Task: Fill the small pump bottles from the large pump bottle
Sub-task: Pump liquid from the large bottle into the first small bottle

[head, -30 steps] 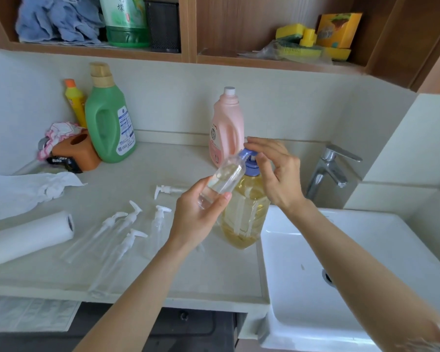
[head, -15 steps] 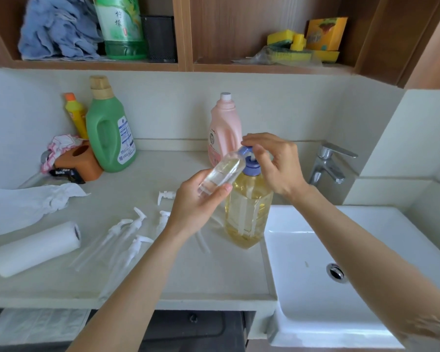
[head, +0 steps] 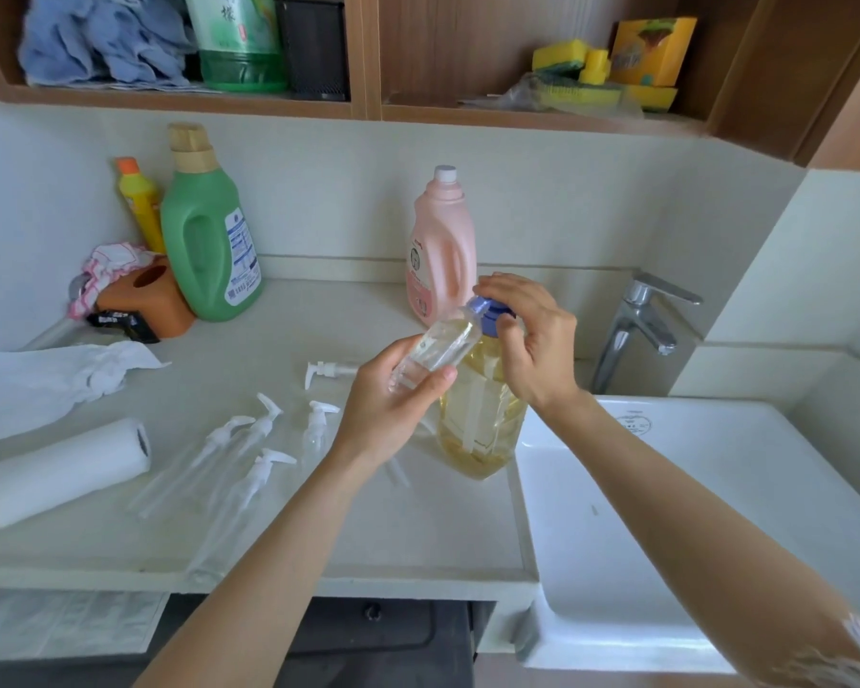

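A large clear bottle of yellow liquid (head: 477, 419) with a blue pump head (head: 487, 312) stands on the counter beside the sink. My right hand (head: 532, 350) rests over the pump head, fingers curled round it. My left hand (head: 393, 404) grips a small clear bottle (head: 443, 340), tilted with its open mouth at the blue spout. Several small clear pump bottles (head: 249, 469) with white pump tops lie flat on the counter to the left. A loose white pump (head: 326, 370) lies behind them.
A paper towel roll (head: 65, 469) and a white cloth (head: 46, 379) lie at the left. A green jug (head: 209, 240), a yellow bottle (head: 140, 206) and a pink bottle (head: 440, 245) stand at the wall. The white sink (head: 706, 528) and tap (head: 636, 325) are at the right.
The view has shifted slightly. Both hands stay at the large bottle's pump, with the small bottle still held at the spout; no clear movement of the objects.
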`<move>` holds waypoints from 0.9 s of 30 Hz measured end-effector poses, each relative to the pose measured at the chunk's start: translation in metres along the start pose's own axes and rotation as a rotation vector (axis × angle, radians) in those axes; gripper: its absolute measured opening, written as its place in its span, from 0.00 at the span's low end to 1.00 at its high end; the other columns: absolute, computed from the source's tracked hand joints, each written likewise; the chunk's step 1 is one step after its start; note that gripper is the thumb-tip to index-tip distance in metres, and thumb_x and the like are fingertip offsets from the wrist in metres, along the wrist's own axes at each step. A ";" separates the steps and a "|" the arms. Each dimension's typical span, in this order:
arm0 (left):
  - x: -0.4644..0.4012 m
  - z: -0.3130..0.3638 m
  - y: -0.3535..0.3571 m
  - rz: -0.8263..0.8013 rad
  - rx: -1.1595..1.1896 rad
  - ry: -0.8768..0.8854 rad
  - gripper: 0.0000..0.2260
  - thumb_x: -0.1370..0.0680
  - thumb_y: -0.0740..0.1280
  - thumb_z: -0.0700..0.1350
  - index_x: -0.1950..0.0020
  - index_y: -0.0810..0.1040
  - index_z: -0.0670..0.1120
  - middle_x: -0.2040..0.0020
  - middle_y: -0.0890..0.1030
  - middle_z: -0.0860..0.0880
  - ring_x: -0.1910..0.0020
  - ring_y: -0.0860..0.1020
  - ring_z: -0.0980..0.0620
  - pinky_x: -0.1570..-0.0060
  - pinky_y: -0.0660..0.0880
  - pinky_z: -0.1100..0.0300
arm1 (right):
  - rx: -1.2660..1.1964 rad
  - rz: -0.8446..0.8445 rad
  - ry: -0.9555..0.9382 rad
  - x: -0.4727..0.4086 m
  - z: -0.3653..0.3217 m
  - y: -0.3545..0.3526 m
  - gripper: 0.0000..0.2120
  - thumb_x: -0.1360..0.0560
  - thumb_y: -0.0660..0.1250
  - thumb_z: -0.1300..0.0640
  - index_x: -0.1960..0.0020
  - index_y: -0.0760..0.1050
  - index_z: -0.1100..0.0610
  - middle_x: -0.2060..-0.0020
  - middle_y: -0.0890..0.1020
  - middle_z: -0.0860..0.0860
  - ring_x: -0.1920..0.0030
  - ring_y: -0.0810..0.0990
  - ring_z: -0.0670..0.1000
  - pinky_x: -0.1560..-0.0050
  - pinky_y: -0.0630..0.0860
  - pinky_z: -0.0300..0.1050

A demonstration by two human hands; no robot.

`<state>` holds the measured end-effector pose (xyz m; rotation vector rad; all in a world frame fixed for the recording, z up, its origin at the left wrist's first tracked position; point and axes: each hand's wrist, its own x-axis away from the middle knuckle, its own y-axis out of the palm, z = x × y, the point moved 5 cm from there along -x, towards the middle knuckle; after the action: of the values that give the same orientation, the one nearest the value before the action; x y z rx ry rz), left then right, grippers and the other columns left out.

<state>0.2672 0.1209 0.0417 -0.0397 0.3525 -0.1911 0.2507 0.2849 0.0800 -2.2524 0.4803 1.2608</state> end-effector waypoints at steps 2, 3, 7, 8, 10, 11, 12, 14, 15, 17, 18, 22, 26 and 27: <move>0.000 0.002 0.001 0.002 0.005 0.001 0.11 0.25 0.71 0.44 0.44 0.78 0.49 0.66 0.80 0.59 0.71 0.74 0.63 0.67 0.68 0.71 | -0.001 -0.034 -0.010 -0.005 -0.002 -0.004 0.18 0.29 0.55 0.61 0.49 0.82 0.65 0.50 0.84 0.55 0.43 0.77 0.45 0.38 0.69 0.35; 0.000 0.005 0.001 0.006 0.005 0.006 0.11 0.25 0.71 0.42 0.43 0.78 0.48 0.66 0.79 0.60 0.71 0.74 0.64 0.67 0.68 0.71 | -0.009 -0.055 -0.019 -0.009 -0.002 -0.006 0.18 0.28 0.55 0.61 0.49 0.82 0.65 0.49 0.83 0.55 0.43 0.77 0.47 0.38 0.70 0.37; -0.001 0.013 0.001 0.017 -0.032 0.018 0.11 0.24 0.70 0.40 0.42 0.78 0.47 0.68 0.78 0.61 0.72 0.74 0.64 0.67 0.68 0.72 | -0.025 -0.137 -0.023 -0.026 -0.003 -0.012 0.19 0.25 0.56 0.56 0.47 0.82 0.63 0.48 0.82 0.52 0.43 0.80 0.51 0.40 0.74 0.43; -0.001 0.013 0.001 0.027 -0.030 0.010 0.11 0.25 0.70 0.40 0.43 0.78 0.48 0.68 0.78 0.60 0.72 0.74 0.63 0.67 0.68 0.72 | -0.024 -0.146 -0.024 -0.027 -0.002 -0.010 0.18 0.25 0.56 0.56 0.47 0.82 0.63 0.47 0.82 0.53 0.43 0.79 0.51 0.40 0.74 0.44; 0.000 0.014 0.002 0.035 -0.015 -0.002 0.11 0.25 0.70 0.39 0.44 0.78 0.50 0.67 0.77 0.57 0.73 0.73 0.63 0.68 0.68 0.71 | -0.034 -0.097 -0.023 -0.020 0.000 -0.010 0.18 0.24 0.57 0.57 0.47 0.82 0.64 0.47 0.82 0.53 0.42 0.79 0.51 0.39 0.73 0.43; -0.001 0.014 0.002 0.042 -0.015 -0.006 0.11 0.25 0.70 0.38 0.45 0.78 0.50 0.67 0.77 0.56 0.74 0.73 0.63 0.68 0.68 0.71 | -0.053 -0.054 -0.018 -0.017 0.001 -0.010 0.18 0.24 0.56 0.58 0.47 0.82 0.65 0.47 0.82 0.53 0.42 0.79 0.50 0.38 0.73 0.42; -0.001 0.013 0.002 0.047 -0.018 -0.009 0.11 0.25 0.70 0.38 0.45 0.78 0.50 0.67 0.76 0.56 0.74 0.73 0.63 0.69 0.68 0.71 | -0.071 -0.015 -0.010 -0.014 0.003 -0.008 0.17 0.24 0.56 0.59 0.48 0.81 0.65 0.47 0.82 0.54 0.42 0.79 0.51 0.38 0.73 0.42; -0.002 0.011 0.002 0.064 -0.019 -0.026 0.11 0.25 0.70 0.37 0.47 0.78 0.50 0.68 0.76 0.57 0.75 0.72 0.63 0.69 0.68 0.71 | -0.100 0.031 0.016 -0.008 0.005 -0.003 0.17 0.25 0.55 0.61 0.49 0.81 0.67 0.49 0.83 0.57 0.43 0.79 0.52 0.39 0.73 0.43; -0.003 0.010 0.002 0.076 -0.021 -0.037 0.11 0.26 0.71 0.37 0.48 0.78 0.50 0.69 0.76 0.57 0.75 0.72 0.63 0.69 0.67 0.71 | -0.106 0.039 0.021 -0.006 0.007 0.000 0.17 0.26 0.55 0.62 0.50 0.81 0.67 0.50 0.83 0.57 0.44 0.79 0.53 0.39 0.74 0.44; -0.003 0.008 0.001 0.074 -0.058 -0.058 0.11 0.26 0.71 0.37 0.46 0.79 0.48 0.70 0.77 0.60 0.74 0.73 0.63 0.68 0.67 0.71 | -0.104 0.038 0.019 -0.002 0.009 0.002 0.18 0.30 0.54 0.63 0.51 0.82 0.66 0.51 0.83 0.57 0.45 0.80 0.52 0.41 0.75 0.44; -0.003 0.008 0.001 0.072 -0.075 -0.069 0.12 0.26 0.72 0.37 0.45 0.79 0.46 0.70 0.77 0.60 0.74 0.73 0.63 0.68 0.68 0.71 | -0.101 0.031 0.015 -0.002 0.009 0.002 0.19 0.31 0.54 0.64 0.51 0.82 0.66 0.51 0.83 0.57 0.45 0.80 0.52 0.41 0.75 0.44; 0.000 0.008 0.000 0.087 -0.082 -0.100 0.13 0.28 0.74 0.42 0.45 0.80 0.49 0.69 0.76 0.60 0.72 0.72 0.62 0.65 0.69 0.68 | -0.060 -0.026 0.006 -0.003 0.002 -0.003 0.19 0.31 0.55 0.62 0.51 0.82 0.65 0.50 0.84 0.57 0.44 0.80 0.52 0.40 0.73 0.41; 0.002 0.015 0.003 0.091 -0.033 -0.124 0.10 0.26 0.73 0.40 0.49 0.79 0.53 0.70 0.75 0.59 0.73 0.71 0.60 0.69 0.69 0.66 | -0.055 -0.133 -0.024 -0.019 -0.002 -0.012 0.19 0.28 0.54 0.61 0.49 0.82 0.63 0.49 0.84 0.55 0.44 0.80 0.51 0.40 0.74 0.41; 0.003 0.018 0.004 0.097 -0.031 -0.125 0.10 0.26 0.72 0.40 0.49 0.79 0.53 0.70 0.75 0.59 0.73 0.71 0.60 0.70 0.69 0.65 | -0.064 -0.151 -0.025 -0.024 -0.003 -0.015 0.19 0.28 0.54 0.60 0.49 0.82 0.63 0.49 0.84 0.54 0.44 0.80 0.51 0.41 0.74 0.42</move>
<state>0.2767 0.1246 0.0570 -0.0643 0.2320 -0.0865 0.2483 0.2968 0.1061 -2.2758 0.2584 1.2419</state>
